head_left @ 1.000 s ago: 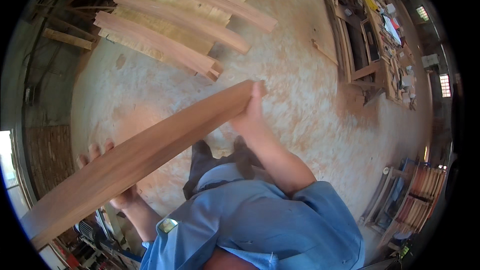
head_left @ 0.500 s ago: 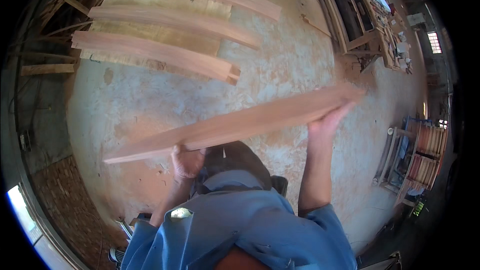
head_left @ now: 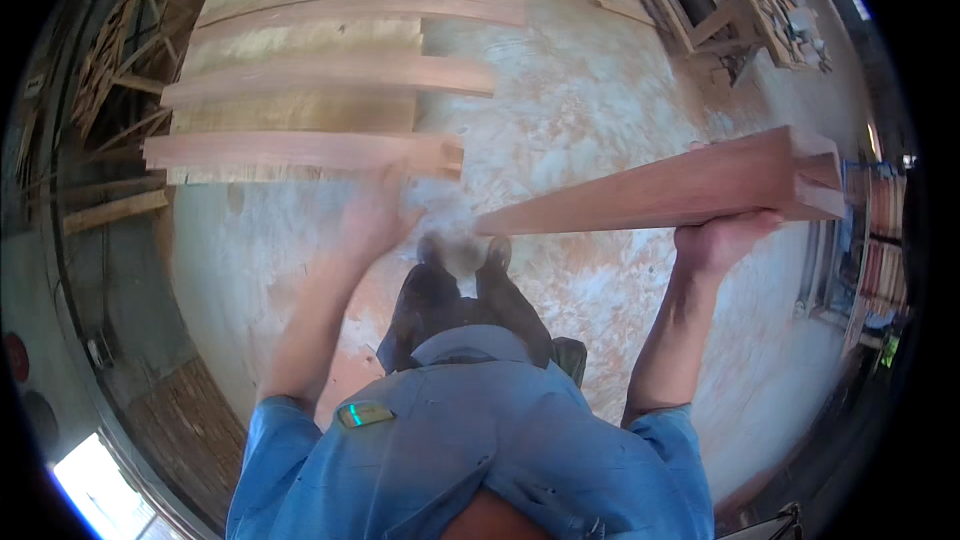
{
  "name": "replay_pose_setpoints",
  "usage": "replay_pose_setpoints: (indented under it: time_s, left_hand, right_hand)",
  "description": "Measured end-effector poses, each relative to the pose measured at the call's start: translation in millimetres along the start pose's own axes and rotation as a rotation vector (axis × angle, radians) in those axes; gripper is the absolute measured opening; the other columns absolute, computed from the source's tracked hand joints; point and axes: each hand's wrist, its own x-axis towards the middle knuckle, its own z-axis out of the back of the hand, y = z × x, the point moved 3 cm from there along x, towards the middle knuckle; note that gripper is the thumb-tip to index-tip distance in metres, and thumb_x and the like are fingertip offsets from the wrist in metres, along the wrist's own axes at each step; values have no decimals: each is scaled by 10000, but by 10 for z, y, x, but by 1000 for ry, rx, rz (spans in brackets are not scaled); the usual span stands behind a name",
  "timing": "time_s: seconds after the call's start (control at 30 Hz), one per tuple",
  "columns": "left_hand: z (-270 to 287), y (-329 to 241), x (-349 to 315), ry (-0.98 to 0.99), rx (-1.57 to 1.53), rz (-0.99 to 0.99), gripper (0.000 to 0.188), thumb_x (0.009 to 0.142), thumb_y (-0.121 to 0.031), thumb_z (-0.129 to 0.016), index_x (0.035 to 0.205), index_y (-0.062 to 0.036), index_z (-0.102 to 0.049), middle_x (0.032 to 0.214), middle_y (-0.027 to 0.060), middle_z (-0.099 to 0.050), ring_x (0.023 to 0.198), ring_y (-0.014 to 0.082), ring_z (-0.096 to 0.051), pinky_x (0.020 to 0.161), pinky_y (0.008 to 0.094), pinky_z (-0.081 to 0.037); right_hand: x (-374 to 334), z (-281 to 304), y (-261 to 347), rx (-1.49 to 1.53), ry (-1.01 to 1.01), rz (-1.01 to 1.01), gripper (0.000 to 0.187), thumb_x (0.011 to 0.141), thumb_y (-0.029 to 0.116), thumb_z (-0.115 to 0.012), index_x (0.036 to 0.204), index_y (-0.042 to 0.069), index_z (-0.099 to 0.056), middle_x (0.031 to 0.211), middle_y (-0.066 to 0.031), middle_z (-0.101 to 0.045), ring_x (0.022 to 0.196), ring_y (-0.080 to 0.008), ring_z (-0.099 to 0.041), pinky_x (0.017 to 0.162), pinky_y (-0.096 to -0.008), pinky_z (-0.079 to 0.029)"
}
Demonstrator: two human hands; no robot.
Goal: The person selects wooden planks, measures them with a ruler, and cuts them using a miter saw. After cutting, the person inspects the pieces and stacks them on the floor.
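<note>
A reddish wooden beam (head_left: 650,187) slants out to the right, its squared end, with a recess in it, raised close to me. My right hand (head_left: 722,240) grips it from beneath near that thick end, fingers partly hidden behind the wood. The narrow far end points left toward my feet, with no hand on it. My left hand (head_left: 380,220), smeared by motion, is off the beam and just below the nearest of several similar pieces, the near timber (head_left: 300,151). Whether it touches that piece I cannot tell.
Further off, a middle timber (head_left: 320,76) and a far timber (head_left: 370,5) lie across a pale plywood sheet (head_left: 300,112) on the dusty floor. A cluttered workbench (head_left: 735,25) stands at the far right. Scrap wood (head_left: 125,80) is heaped at the left; stacked slats (head_left: 885,240) stand right.
My left hand has let go of the beam and moved forward toward the near timber. My right hand has carried the beam rightward, turning its recessed end into view.
</note>
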Motion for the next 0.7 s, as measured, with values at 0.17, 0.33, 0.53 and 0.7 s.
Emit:
replay_pose_setpoints:
  time_s: [0.17, 0.33, 0.53, 0.7]
  left_hand:
    - [-116, 623, 1016, 272, 151, -243, 879, 651, -290, -849, 1390, -6, -467, 1262, 208, -588, 1185, 371, -562, 997, 483, -489]
    - [-283, 973, 1608, 673, 183, -295, 582, 647, -300, -821, 1103, -24, -587, 1124, 185, -621, 1079, 379, -590, 904, 491, -527]
    - [154, 1070, 2000, 775, 27, -304, 493, 692, -331, -789, 1009, -27, -567, 1030, 210, -634, 995, 414, -628, 838, 512, -537]
    - [177, 985, 2055, 654, 55, -460, 682, 694, -437, -824, 1159, -20, -550, 995, 214, -625, 946, 412, -648, 782, 499, -544]
  right_hand:
    - [74, -427, -130, -355, 124, 123, 1041, 790, 851, -542, 1349, -24, -474, 1150, -176, -650, 1020, -315, -683, 886, -459, -578]
    - [63, -862, -296, -593, 242, 145, 952, 839, 799, -575, 1271, -49, -538, 1103, -173, -684, 1003, -300, -693, 830, -409, -570]
    - [-271, -1150, -643, -894, 289, -131, 803, 801, 589, -711, 1329, -3, -586, 1178, -185, -694, 1095, -330, -678, 935, -404, -519]
    - [-808, -1131, -1287, -690, 353, -349, 885, 765, 489, -758, 1449, -9, -497, 1339, -202, -628, 1241, -329, -614, 1054, -407, -463]
